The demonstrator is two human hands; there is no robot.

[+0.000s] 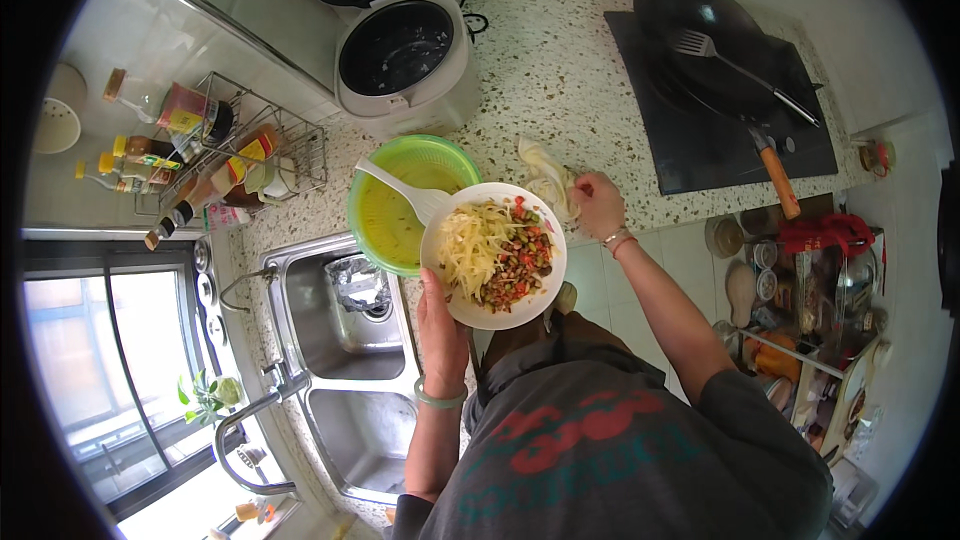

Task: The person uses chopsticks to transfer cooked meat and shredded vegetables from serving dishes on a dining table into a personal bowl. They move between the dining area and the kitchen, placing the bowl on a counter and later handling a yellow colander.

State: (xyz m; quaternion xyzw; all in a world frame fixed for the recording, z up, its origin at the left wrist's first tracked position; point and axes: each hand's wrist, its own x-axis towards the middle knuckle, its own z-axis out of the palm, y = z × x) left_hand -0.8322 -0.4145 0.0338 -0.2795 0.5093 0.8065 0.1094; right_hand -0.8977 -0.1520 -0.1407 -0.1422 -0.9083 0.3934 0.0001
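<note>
My left hand [441, 332] grips the near left rim of a white plate [548, 292]. On the plate lie pale shredded vegetable strips [470, 252] and a chopped red, green and brown mix [518, 262]. Fingers curled, my right hand [598, 208] pinches the edge of a pale cloth [544, 176] on the speckled counter. Behind the plate stands a green basin [463, 161] with yellowish contents. A white rice paddle [405, 185] rests across it, its lower end partly hidden by the plate.
An open rice cooker [425, 105] stands at the back. A black wok [690, 5] with a metal spatula [740, 70] sits on the dark cooktop [680, 155] at right. The double sink [325, 335] lies left, below a rack of bottles [285, 155]. Shelves [800, 350] crowd the right side.
</note>
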